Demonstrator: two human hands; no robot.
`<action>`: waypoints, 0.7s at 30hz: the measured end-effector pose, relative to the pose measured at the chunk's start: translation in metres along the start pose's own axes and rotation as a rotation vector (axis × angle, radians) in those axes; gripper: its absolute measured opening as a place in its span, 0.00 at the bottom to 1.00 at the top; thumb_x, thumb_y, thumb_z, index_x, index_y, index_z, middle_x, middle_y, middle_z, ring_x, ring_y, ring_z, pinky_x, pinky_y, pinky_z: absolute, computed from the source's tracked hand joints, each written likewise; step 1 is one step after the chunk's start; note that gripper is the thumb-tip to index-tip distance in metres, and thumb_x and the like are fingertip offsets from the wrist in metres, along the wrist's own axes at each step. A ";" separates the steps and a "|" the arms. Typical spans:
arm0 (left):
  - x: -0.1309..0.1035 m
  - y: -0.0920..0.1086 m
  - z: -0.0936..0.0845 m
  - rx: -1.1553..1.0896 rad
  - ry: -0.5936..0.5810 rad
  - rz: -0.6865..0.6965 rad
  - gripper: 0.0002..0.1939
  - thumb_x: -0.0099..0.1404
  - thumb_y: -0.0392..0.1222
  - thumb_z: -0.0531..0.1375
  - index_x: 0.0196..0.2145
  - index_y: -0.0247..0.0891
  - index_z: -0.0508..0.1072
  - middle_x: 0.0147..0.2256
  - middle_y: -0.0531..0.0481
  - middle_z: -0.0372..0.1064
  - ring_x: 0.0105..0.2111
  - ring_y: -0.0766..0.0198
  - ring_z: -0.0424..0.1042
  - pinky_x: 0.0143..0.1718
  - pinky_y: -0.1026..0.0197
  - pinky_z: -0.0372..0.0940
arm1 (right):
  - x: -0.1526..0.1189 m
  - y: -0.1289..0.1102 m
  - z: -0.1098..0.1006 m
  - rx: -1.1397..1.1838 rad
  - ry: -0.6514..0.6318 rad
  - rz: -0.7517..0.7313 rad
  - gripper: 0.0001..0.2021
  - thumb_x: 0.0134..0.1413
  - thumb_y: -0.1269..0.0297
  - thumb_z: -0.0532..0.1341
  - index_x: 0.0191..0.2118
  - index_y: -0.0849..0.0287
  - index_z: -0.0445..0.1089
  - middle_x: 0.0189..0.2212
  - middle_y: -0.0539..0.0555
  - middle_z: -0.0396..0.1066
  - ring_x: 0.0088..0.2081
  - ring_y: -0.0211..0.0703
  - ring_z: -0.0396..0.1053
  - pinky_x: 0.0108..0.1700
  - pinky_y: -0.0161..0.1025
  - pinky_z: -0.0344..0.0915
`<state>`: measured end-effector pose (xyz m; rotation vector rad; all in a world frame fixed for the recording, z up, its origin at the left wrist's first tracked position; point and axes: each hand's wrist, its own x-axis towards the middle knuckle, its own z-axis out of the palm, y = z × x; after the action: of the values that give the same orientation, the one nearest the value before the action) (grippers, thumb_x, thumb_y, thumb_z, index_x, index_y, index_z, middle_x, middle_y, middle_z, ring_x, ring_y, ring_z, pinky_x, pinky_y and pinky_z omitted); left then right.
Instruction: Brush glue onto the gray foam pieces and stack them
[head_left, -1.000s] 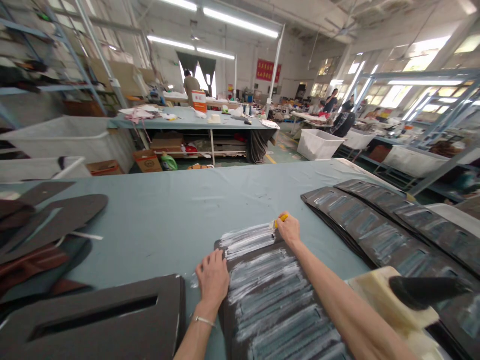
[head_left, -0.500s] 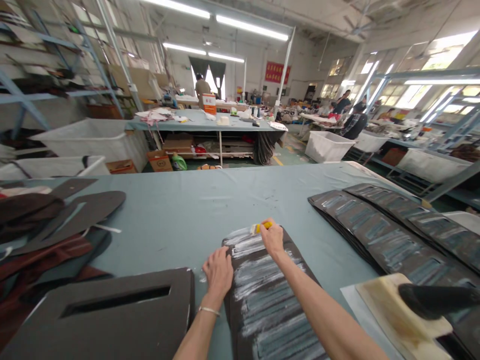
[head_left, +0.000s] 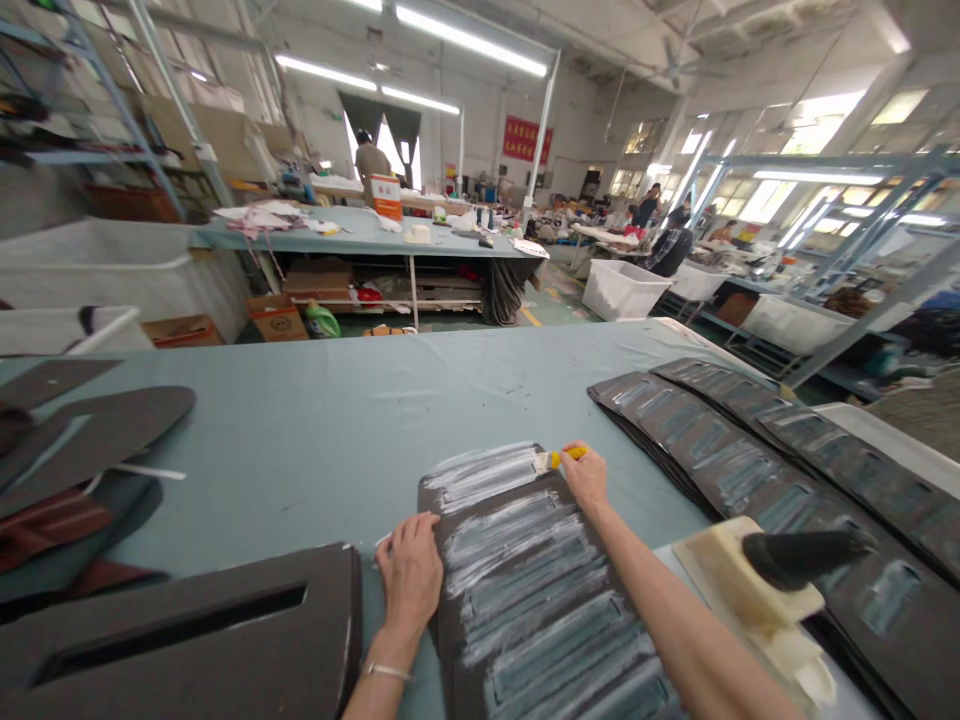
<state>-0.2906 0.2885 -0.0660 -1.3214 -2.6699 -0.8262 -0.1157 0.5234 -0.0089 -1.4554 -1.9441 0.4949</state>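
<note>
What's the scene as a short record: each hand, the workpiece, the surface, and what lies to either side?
Right hand: grips a yellow-handled brush, bristles at the workpiece's far end
Left hand: at the workpiece's left edge
Workpiece: dark panel, streaked white in crosswise bands
Surface: blue-green tabletop
Left side: slotted dark panel, reddish-brown piece
Right side: streaked dark pieces, cream-coloured container

Tube lamps (head_left: 471,40) are shining brightly from above, windows (head_left: 829,120) at the right are glaring white, shadow is lying under the far table (head_left: 360,232), and the shelves (head_left: 90,157) at the left edge are looking stretched and blurred
</note>
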 end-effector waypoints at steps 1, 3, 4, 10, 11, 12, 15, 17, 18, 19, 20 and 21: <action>0.000 0.000 0.000 0.001 0.003 0.000 0.17 0.65 0.33 0.45 0.44 0.45 0.69 0.47 0.49 0.69 0.48 0.61 0.64 0.50 0.53 0.49 | 0.002 0.001 -0.003 -0.020 -0.007 -0.024 0.14 0.46 0.61 0.52 0.31 0.58 0.73 0.22 0.50 0.69 0.26 0.38 0.63 0.32 0.33 0.57; -0.001 0.000 0.001 0.002 0.010 -0.002 0.17 0.66 0.33 0.45 0.44 0.45 0.69 0.47 0.50 0.69 0.48 0.61 0.64 0.50 0.54 0.49 | 0.001 -0.003 -0.002 -0.039 -0.060 -0.076 0.13 0.46 0.62 0.52 0.31 0.57 0.73 0.21 0.49 0.69 0.25 0.38 0.63 0.31 0.32 0.56; -0.001 0.000 0.001 0.002 0.011 -0.003 0.17 0.66 0.33 0.45 0.44 0.45 0.69 0.47 0.50 0.69 0.48 0.61 0.64 0.51 0.54 0.49 | -0.001 -0.006 0.000 -0.053 -0.080 -0.083 0.12 0.46 0.62 0.52 0.30 0.57 0.73 0.21 0.48 0.68 0.25 0.37 0.63 0.30 0.32 0.56; -0.002 -0.001 0.003 0.012 0.007 -0.019 0.18 0.66 0.33 0.44 0.44 0.45 0.69 0.47 0.48 0.69 0.48 0.60 0.64 0.51 0.53 0.49 | -0.004 -0.008 0.001 -0.123 -0.082 -0.105 0.11 0.48 0.62 0.53 0.31 0.57 0.72 0.21 0.49 0.68 0.25 0.38 0.63 0.31 0.32 0.54; -0.002 0.000 0.003 0.013 0.008 -0.021 0.18 0.66 0.33 0.44 0.44 0.45 0.69 0.47 0.48 0.69 0.48 0.60 0.63 0.51 0.53 0.49 | -0.005 -0.010 0.001 -0.131 -0.078 -0.102 0.11 0.48 0.63 0.53 0.31 0.57 0.72 0.21 0.49 0.68 0.25 0.38 0.63 0.31 0.32 0.54; -0.002 0.000 0.002 0.013 0.008 -0.022 0.18 0.66 0.33 0.44 0.45 0.45 0.69 0.47 0.48 0.69 0.48 0.60 0.63 0.51 0.53 0.50 | -0.008 -0.014 0.002 -0.136 -0.065 -0.093 0.11 0.48 0.63 0.53 0.31 0.57 0.72 0.20 0.50 0.67 0.25 0.38 0.63 0.30 0.32 0.54; -0.003 0.002 0.002 0.013 0.016 -0.022 0.18 0.66 0.33 0.44 0.44 0.45 0.69 0.47 0.49 0.69 0.48 0.61 0.64 0.51 0.54 0.50 | -0.029 -0.043 0.016 -0.031 -0.077 -0.129 0.11 0.49 0.62 0.53 0.31 0.58 0.72 0.21 0.50 0.68 0.25 0.38 0.63 0.30 0.32 0.54; -0.004 0.002 0.002 0.016 0.025 -0.022 0.17 0.66 0.34 0.44 0.44 0.45 0.69 0.47 0.49 0.69 0.48 0.61 0.64 0.51 0.54 0.50 | -0.052 -0.070 0.035 0.134 -0.184 -0.205 0.11 0.50 0.61 0.53 0.32 0.57 0.71 0.22 0.49 0.68 0.25 0.37 0.63 0.31 0.31 0.56; -0.005 0.002 0.002 0.018 0.027 -0.022 0.17 0.66 0.34 0.45 0.44 0.45 0.69 0.47 0.49 0.69 0.48 0.61 0.64 0.51 0.54 0.50 | -0.064 -0.082 0.045 0.210 -0.247 -0.239 0.11 0.51 0.61 0.53 0.33 0.57 0.71 0.22 0.48 0.68 0.25 0.36 0.63 0.31 0.31 0.56; -0.006 0.002 0.002 0.018 0.026 -0.019 0.17 0.66 0.34 0.45 0.45 0.45 0.69 0.47 0.49 0.69 0.49 0.61 0.63 0.52 0.54 0.51 | -0.073 -0.092 0.054 0.264 -0.301 -0.263 0.11 0.51 0.61 0.53 0.33 0.57 0.72 0.22 0.48 0.68 0.24 0.36 0.63 0.31 0.30 0.56; -0.006 0.002 0.002 0.017 0.024 -0.016 0.17 0.66 0.34 0.45 0.45 0.45 0.69 0.47 0.49 0.69 0.49 0.61 0.63 0.52 0.54 0.51 | -0.080 -0.099 0.062 0.292 -0.344 -0.273 0.11 0.51 0.61 0.53 0.33 0.56 0.72 0.22 0.47 0.68 0.24 0.36 0.63 0.31 0.30 0.56; -0.007 0.002 0.002 0.013 0.022 -0.013 0.17 0.66 0.34 0.45 0.45 0.45 0.69 0.48 0.49 0.69 0.49 0.61 0.63 0.52 0.53 0.51 | -0.084 -0.101 0.067 0.292 -0.371 -0.265 0.10 0.50 0.61 0.54 0.33 0.56 0.72 0.21 0.47 0.68 0.24 0.35 0.63 0.30 0.30 0.56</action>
<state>-0.2839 0.2857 -0.0689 -1.2855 -2.6656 -0.8189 -0.2188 0.4181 -0.0148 -0.9541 -2.1953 0.9315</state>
